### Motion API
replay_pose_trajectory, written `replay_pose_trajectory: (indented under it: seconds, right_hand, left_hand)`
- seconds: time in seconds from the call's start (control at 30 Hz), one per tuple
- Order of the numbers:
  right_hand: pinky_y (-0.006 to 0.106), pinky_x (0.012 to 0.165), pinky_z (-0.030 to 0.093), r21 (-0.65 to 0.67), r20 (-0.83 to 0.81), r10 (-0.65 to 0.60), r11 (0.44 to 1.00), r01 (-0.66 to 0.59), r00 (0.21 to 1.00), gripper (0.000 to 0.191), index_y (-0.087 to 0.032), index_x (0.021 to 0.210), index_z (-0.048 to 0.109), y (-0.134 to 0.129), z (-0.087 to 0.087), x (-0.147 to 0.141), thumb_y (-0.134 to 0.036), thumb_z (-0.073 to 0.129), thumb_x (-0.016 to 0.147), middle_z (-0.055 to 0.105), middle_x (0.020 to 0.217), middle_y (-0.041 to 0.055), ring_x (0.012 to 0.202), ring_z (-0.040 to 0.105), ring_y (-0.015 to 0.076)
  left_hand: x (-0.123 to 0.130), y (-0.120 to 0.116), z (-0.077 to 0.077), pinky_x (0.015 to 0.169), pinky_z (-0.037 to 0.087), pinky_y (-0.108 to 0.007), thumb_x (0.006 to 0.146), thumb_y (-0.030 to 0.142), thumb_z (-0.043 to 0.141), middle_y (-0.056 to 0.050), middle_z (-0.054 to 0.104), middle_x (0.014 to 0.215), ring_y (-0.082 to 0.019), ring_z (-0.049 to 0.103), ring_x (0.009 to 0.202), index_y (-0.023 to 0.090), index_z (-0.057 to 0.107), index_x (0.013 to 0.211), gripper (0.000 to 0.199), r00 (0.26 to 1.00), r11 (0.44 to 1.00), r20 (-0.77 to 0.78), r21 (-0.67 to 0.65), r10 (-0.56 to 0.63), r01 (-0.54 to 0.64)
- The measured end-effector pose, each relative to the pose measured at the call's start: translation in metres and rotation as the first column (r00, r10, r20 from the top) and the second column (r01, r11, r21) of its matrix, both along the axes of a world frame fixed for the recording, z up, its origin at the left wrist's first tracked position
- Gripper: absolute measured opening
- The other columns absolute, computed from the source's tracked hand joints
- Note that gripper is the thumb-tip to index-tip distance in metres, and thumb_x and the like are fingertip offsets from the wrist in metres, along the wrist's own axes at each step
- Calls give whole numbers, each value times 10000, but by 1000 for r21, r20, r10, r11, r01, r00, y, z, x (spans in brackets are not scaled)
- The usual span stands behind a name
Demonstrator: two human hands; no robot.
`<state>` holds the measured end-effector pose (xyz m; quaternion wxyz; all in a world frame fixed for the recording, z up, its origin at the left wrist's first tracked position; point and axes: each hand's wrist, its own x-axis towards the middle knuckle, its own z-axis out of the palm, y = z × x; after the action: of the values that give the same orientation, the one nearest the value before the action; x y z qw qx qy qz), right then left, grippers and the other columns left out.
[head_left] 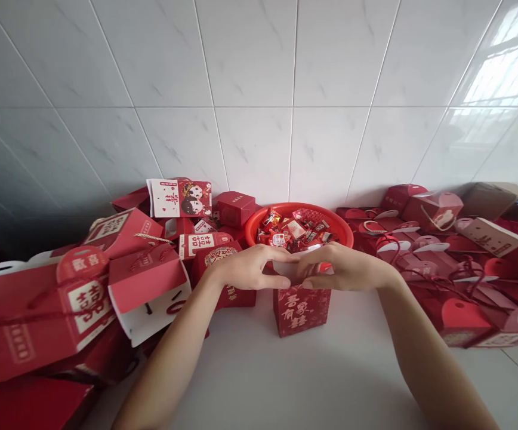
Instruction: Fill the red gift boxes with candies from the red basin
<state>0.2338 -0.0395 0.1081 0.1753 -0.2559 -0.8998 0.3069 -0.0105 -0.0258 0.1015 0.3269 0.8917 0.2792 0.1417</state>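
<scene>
A small red candy box with gold Chinese lettering stands upright in front of me, its top open. My left hand is at the top left of it, thumb at the front rim and fingers reaching over the opening. From the other side my right hand takes the rim, thumb in front and fingers bent over the top. Both hands pinch the box's upper edges. Part of the opening is hidden by my fingers. Just behind the box sits a red plastic basket holding wrapped candies.
On the left is a heap of red gift boxes, some tilted. Rows of closed red boxes with cord handles stand on the right. A cardboard box is at the far right. White wall tiles rise behind the pale tabletop.
</scene>
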Motion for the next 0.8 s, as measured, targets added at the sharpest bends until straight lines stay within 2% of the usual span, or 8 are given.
replay_pose_trajectory:
  seconds: [0.1,0.23,0.33,0.43,0.5,0.57,0.67,0.8]
  right_hand:
    - [273,719,536,22,-34,-102,995,102,994,180,-190,975,726,1,2,5,-336,714,870,751,932,36,815,693,168]
    - [322,775,546,101,-114,-263,956,274,958,358,-200,1069,696,2,5,14,-400,790,787,725,1052,67,943,679,218]
    - [400,907,547,97,-166,-283,949,301,945,539,-242,1231,642,2,6,20,-420,816,753,679,1239,92,1125,645,273]
    - [442,981,526,98,-208,-294,943,319,933,648,-272,1310,602,3,6,21,-416,842,726,634,1334,93,1220,604,300]
    - [415,903,564,43,-266,-301,945,324,916,635,-258,1344,575,4,5,19,-401,809,772,665,1259,92,1121,655,276]
    - [363,767,596,-78,-350,-300,953,292,887,571,-226,1348,556,4,5,15,-384,752,836,713,1070,70,937,704,230]
    - [325,662,606,-238,-488,-290,952,194,823,476,-202,1272,569,3,4,10,-366,736,858,722,870,30,789,718,203]
    - [321,644,614,-292,-600,-284,948,126,748,371,-206,1122,606,2,3,7,-360,773,830,742,877,35,760,728,200]
  left_hand:
    - [6,-7,2,1075,447,-376,783,331,794,-64,630,1416,-272,590,1290,282,636,1352,593,999,999,-12,6,41,-41]
    - [15,-12,0,964,531,-357,778,125,689,-57,718,1277,-263,686,1131,236,705,1260,495,991,988,-10,88,130,-129]
    - [17,-12,-3,965,552,-349,768,50,599,-49,746,1222,-249,698,1122,212,738,1201,482,973,967,137,150,186,-206]
    - [15,-10,-4,1037,530,-372,794,83,600,-53,734,1251,-253,666,1198,214,743,1186,437,924,938,302,180,234,-297]
    - [14,-9,-3,1048,528,-383,813,131,628,-63,705,1305,-258,646,1231,218,717,1227,432,871,921,425,179,245,-347]
    - [14,-9,-2,1034,540,-385,818,178,664,-77,654,1382,-263,638,1240,220,660,1303,486,795,909,551,145,254,-392]
    - [16,-8,-1,967,581,-388,827,254,707,-109,687,1325,-252,703,1116,214,540,1419,617,688,915,663,11,296,-404]
    - [16,-6,0,832,622,-359,825,315,733,-94,761,1113,-233,744,952,194,512,1407,634,704,943,629,-179,330,-282]
